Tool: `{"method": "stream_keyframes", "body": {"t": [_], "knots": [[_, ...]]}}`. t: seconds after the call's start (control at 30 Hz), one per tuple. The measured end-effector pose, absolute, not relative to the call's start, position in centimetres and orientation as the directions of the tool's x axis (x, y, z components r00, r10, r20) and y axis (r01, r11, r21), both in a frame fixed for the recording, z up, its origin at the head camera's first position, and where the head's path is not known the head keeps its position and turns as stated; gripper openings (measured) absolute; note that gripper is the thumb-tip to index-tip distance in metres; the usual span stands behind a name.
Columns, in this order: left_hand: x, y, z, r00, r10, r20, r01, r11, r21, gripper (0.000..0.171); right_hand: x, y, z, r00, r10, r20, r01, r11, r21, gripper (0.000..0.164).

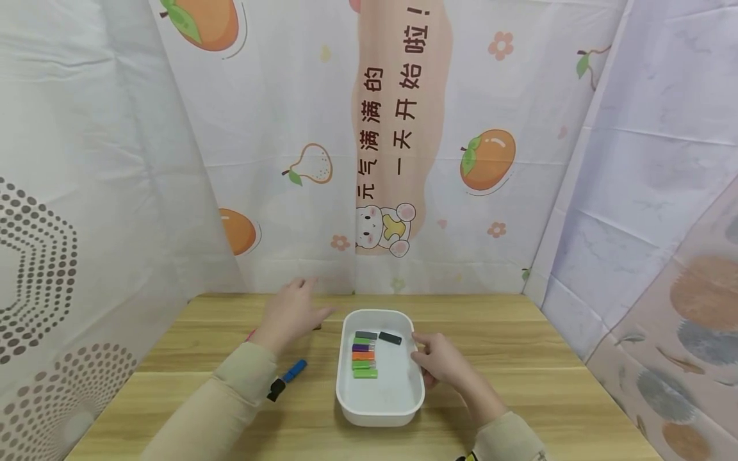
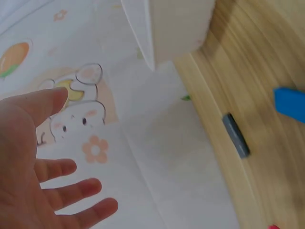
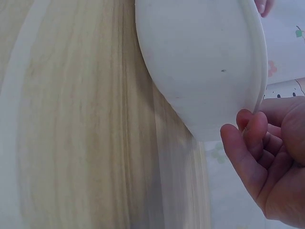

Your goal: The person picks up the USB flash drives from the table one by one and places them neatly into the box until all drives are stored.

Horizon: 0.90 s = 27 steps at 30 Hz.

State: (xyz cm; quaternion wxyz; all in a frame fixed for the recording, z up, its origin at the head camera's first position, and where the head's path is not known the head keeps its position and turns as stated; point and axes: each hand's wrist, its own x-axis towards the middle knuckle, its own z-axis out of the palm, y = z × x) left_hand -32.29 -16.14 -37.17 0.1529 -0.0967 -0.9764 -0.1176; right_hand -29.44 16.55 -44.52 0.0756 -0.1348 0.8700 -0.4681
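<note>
Pale sleeves (image 1: 216, 410) reach in from the near side over the wood-grain tabletop (image 1: 507, 358). The white tray (image 1: 380, 419) stands upright in the middle, with a blue stick (image 1: 296, 369) lying aslant on the wood to its left. The right hand (image 1: 441, 358) grips the tray's right rim, fingers curled against it. Inside, along the left wall, sticks lie crosswise in a column, near to far: light green (image 1: 366, 374), green (image 1: 360, 365), orange (image 1: 363, 356), purple (image 1: 360, 347), another green (image 1: 362, 341) and grey (image 1: 366, 335). A black stick (image 1: 390, 338) lies tilted right of the grey one. The left hand (image 1: 290, 315) hangs above the wood left of the tray, fingers spread, holding nothing; a dark stick (image 2: 236, 135) lies on the tabletop near it. Beyond hangs a printed cloth (image 1: 288, 211).
</note>
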Motion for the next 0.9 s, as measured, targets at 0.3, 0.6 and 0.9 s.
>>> {"method": "stream_keyframes", "body": {"t": [0.3,0.6,0.9], "knots": [[-32.2,-19.6,-38.2,-0.972,0.033,0.234,0.092,0.966,0.243,0.091,-29.6,16.7,-44.7,-0.95,-0.31,-0.017,-0.155,0.522,-0.839,0.056],[-31.7,-22.7,-39.3,-0.981,-0.014,0.192,0.035,0.968,0.248,0.095,-29.6,16.6,-44.6,-0.951,-0.308,-0.02,-0.152,0.526,-0.837,0.055],[-30.9,-24.6,-40.1,-0.992,-0.065,0.106,-0.033,0.959,0.283,0.103,-29.6,16.6,-44.4,-0.952,-0.305,-0.032,-0.145,0.541,-0.829,0.055]]}}
